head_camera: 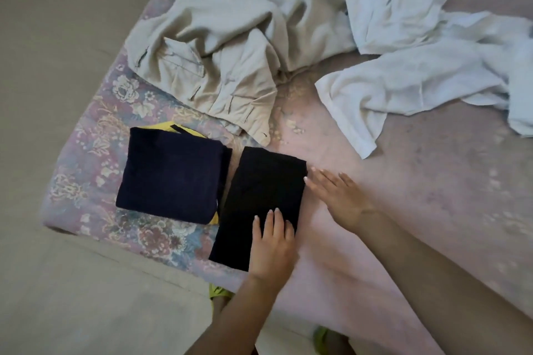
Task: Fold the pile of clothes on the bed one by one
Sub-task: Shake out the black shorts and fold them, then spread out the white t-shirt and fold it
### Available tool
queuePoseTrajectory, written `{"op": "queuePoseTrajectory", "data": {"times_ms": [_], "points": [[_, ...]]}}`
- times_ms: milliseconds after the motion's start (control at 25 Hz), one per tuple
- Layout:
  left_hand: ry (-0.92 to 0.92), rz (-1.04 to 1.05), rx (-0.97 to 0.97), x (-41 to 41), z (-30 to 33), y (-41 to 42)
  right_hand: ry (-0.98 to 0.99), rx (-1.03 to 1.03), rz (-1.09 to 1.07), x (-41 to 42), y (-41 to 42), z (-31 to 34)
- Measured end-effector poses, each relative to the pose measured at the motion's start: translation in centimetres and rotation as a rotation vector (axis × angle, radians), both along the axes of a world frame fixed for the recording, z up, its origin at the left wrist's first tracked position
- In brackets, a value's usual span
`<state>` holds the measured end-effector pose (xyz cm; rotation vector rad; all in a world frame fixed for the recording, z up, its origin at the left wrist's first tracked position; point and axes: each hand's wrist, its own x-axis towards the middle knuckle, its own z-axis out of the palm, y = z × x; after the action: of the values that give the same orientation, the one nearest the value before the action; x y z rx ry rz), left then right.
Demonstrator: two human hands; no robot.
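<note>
Black folded garment (262, 204) lies flat on the bed (403, 210), near the bed's front-left corner, a long rectangle w/ its far end tilted slightly right. Left hand (272, 245) rests palm-down on its near right part, fingers straight & close together, pressing flat, not pinching anything. Right hand (336, 199) lies flat on the bed just beside the garment's right edge, fingers extended & slightly spread, fingertips touching or almost touching the far right corner of the black cloth; can't tell which.

Just left of it, almost touching: navy folded garment (173, 176), squarish, stacked on a yellow item (168, 126) that peeks out at the far edge & the near right corner.

Farther back, unfolded: crumpled beige trousers (219, 46) w/ pockets showing, and right of them a rumpled pale-blue garment (418, 52), the two overlapping at the top of the view. Both well apart from the folded pieces.

Bed cover is pinkish w/ a floral print on the left side. Floor (57, 37) is plain beige. Yellow-green footwear (220, 294) shows below the bed edge.
</note>
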<state>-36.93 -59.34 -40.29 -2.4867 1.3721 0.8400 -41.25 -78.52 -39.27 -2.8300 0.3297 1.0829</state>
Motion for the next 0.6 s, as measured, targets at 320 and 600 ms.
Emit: {"op": "queuePoseTrajectory", "data": {"times_ms": [320,600], "points": [[-0.062,-0.316,-0.106,-0.5,-0.3,-18.2,0.01,0.004,-0.509,-10.5,-13.0,0.0],[0.086,-0.447,-0.309,-7.6,-6.2,-28.0,-0.041,-0.066,-0.663,-20.4,-21.5,-2.8]]}}
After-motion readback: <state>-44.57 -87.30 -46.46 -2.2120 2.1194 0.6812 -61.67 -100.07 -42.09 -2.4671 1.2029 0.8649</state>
